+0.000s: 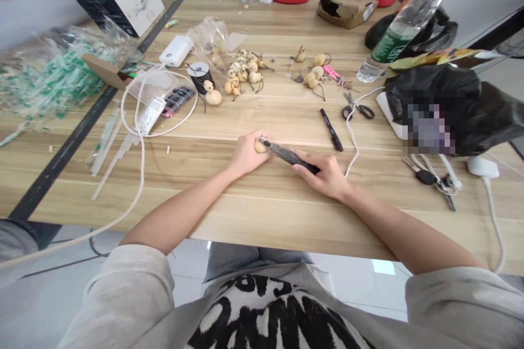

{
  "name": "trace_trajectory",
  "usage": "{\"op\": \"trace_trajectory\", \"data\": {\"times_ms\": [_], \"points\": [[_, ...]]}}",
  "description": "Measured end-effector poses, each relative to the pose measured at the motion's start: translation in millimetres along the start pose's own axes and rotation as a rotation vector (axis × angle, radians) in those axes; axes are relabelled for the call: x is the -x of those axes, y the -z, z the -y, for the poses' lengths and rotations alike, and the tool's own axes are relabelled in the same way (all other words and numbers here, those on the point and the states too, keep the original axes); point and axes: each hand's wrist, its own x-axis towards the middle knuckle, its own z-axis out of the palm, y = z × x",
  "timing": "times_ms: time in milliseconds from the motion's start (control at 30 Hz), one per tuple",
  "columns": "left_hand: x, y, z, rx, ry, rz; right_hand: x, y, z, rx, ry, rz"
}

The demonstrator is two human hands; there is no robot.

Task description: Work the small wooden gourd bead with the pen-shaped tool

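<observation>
My left hand (250,154) is closed around a small tan gourd (260,146), mostly hidden by the fingers. My right hand (323,173) grips a dark, slim hand tool (290,156) with a narrow front end; its exact kind is unclear. The tip meets or nearly meets the top of the gourd, just above the table (254,212). Beyond my hands stands a little gourd with a drawn face (212,95), beside a black thread spool (199,77). Several more small gourds with dark cords (244,68) are clustered behind it.
A black marker (331,130) and black-handled scissors (357,108) lie right of centre. Nearby runs a white cable (352,136). Keys (434,179), a black plastic bag (458,98) and a bottle (388,38) are at right. Clear glue sticks (117,158) and looping white cord (142,174) lie left.
</observation>
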Motion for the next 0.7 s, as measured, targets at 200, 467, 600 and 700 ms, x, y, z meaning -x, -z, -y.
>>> {"op": "trace_trajectory", "data": {"times_ms": [200,467,600,700], "points": [[-0.3,0.3,-0.8,-0.011,0.005,-0.012,-0.2,1.0,0.7,0.020,-0.027,0.002],[-0.3,0.3,-0.7,-0.025,0.009,-0.006,0.5,0.6,-0.8,0.009,-0.023,0.005],[-0.2,1.0,-1.0,0.008,-0.008,0.015,0.8,0.5,-1.4,-0.016,-0.003,0.023],[-0.1,1.0,-1.1,-0.011,0.005,-0.004,0.8,0.7,-1.2,-0.004,-0.039,0.012]]}}
